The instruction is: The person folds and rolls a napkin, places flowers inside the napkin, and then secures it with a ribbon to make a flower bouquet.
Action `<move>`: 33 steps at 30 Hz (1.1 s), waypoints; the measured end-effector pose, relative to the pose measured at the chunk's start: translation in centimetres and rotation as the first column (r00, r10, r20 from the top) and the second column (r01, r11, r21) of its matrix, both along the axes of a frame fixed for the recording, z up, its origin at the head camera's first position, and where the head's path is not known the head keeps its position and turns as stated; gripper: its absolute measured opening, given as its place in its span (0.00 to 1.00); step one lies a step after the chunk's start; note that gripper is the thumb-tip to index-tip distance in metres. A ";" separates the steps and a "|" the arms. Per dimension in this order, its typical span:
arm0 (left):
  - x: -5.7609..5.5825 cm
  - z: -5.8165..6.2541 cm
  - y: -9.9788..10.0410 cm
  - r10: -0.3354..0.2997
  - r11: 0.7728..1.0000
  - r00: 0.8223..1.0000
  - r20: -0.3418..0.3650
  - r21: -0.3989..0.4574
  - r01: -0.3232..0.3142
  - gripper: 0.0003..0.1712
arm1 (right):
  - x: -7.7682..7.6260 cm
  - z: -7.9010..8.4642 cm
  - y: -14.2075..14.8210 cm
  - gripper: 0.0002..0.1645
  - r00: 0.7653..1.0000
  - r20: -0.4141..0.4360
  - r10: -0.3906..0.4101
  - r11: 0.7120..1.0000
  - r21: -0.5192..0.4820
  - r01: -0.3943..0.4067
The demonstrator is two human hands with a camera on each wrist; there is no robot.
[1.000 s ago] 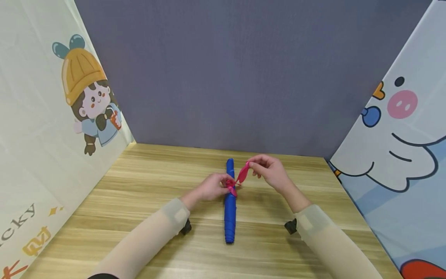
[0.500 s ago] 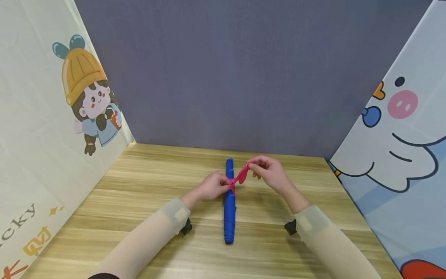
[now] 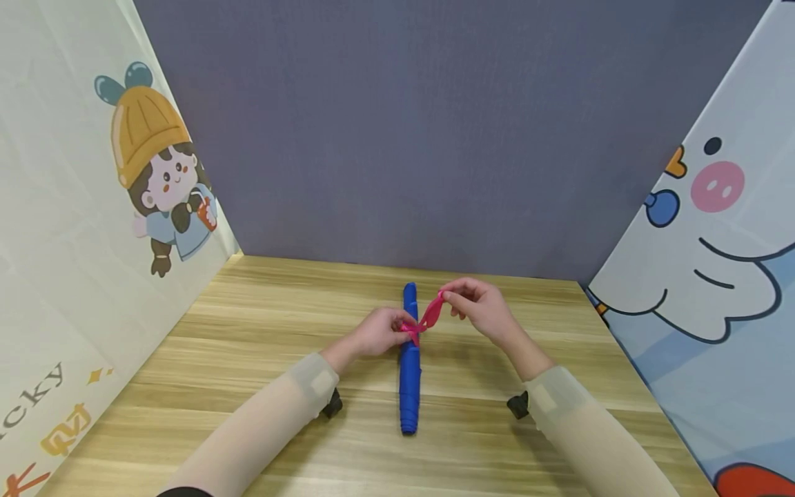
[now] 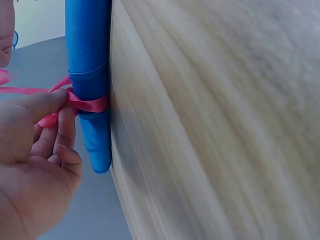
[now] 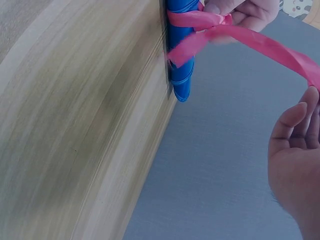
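Note:
A tightly rolled blue length of material (image 3: 410, 390) lies lengthwise on the wooden table, slightly layered at its near end. Around its upper half runs a pink ribbon (image 5: 195, 19), crossed or knotted on top. My left hand (image 3: 377, 332) pinches the ribbon between thumb and fingers right at the crossing; the left wrist view shows a bit of pink below the thumb (image 4: 50, 102). To the right, my right hand (image 3: 483, 306) holds a raised ribbon end (image 3: 433, 312) in its fingertips. Between the hands that strand stretches over the roll, and a loose tail hangs beside it.
A grey-blue panel (image 3: 397, 138) stands behind the table (image 3: 279, 290). Cartoon-printed white cloth (image 3: 50, 172) walls the left side, and a printed panel (image 3: 702, 290) walls the right.
My left fingers shift slightly at the crossing, and the pink band there looks drawn together. My right hand has dropped a little with its ribbon end. The roll stays nearly in place.

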State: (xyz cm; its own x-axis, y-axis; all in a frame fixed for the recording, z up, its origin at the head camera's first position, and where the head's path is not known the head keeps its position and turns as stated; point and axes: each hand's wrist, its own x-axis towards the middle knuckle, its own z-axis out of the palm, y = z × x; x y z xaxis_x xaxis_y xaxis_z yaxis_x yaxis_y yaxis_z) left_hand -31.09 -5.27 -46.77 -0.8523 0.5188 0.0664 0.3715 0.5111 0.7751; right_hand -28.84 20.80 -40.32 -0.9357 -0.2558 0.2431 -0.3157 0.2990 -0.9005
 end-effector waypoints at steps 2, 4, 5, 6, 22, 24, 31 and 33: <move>0.0 0.0 0.0 -0.005 1.000 1.000 0.001 -0.002 0.005 0.09 | 0.0 0.0 -0.1 0.13 1.000 -0.001 0.000 1.000 -0.004 0.000; 0.0 0.1 0.0 -0.010 1.000 1.000 -0.008 -0.006 0.010 0.06 | 0.0 0.0 -0.1 0.13 1.000 -0.002 0.002 1.000 -0.008 -0.002; -0.1 0.1 0.0 -0.013 1.000 1.000 -0.019 -0.012 0.013 0.07 | 0.0 0.0 -0.1 0.13 1.000 -0.003 0.001 1.000 -0.010 -0.001; -0.1 0.0 -0.1 -0.019 1.000 0.999 -0.037 -0.020 0.018 0.07 | -0.1 0.0 -0.1 0.13 1.000 -0.004 0.001 1.000 -0.012 -0.002; -0.5 0.1 0.1 -0.037 0.999 0.999 0.019 -0.010 0.037 0.06 | -0.2 0.1 -0.1 0.13 1.000 0.002 0.000 1.000 -0.012 0.000; -0.7 0.0 0.0 -0.045 0.999 0.998 0.039 0.017 0.045 0.10 | -0.2 0.1 -0.1 0.14 1.000 0.002 0.002 1.000 -0.010 -0.002; -0.8 -0.1 -0.2 -0.099 0.991 0.985 0.145 0.105 0.084 0.17 | -0.2 0.0 -0.2 0.14 1.000 0.010 0.009 1.000 -0.009 -0.009; -0.7 -0.1 -0.3 -0.119 0.989 0.979 0.168 0.112 0.101 0.18 | -0.2 -0.1 -0.2 0.14 1.000 0.013 0.007 1.000 -0.007 -0.007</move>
